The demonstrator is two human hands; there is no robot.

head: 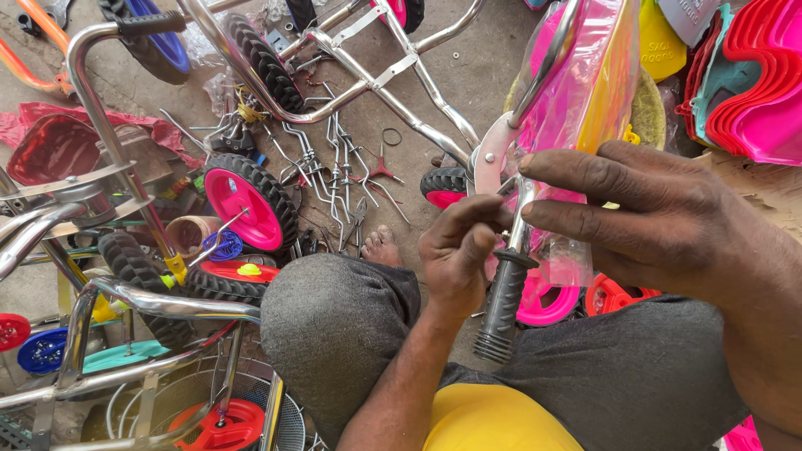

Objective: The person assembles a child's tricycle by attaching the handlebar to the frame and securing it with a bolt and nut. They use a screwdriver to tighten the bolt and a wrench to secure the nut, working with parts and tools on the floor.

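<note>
Seen from my head camera: I sit on a concrete floor (468, 92) with my knees drawn up, and my left hand (461, 250) is closed, its fingers (480, 219) pinched together on the chrome handlebar stem (525, 213) just above a ribbed grey rubber grip (503, 307). The grip hangs down between my knees, its lower end above my dark trouser leg. My right hand (652, 219) comes in from the right, fingers stretched out and together, the tips touching the same stem and the pink and yellow plastic wrapping (576, 100) that covers the frame behind it; whether they clamp it I cannot tell.

Just past my left knee lies a small black wheel with a pink hub (249, 203), and beyond it a scatter of bent metal rods (334, 167) toward the middle of the floor. A bare chrome tricycle frame (368, 75) lies across the far side. At the floor's far right corner stands a stack of pink and red plastic seats (764, 83). Near the left edge, more chrome tubing (142, 296) crosses a red wheel hub (221, 422).
</note>
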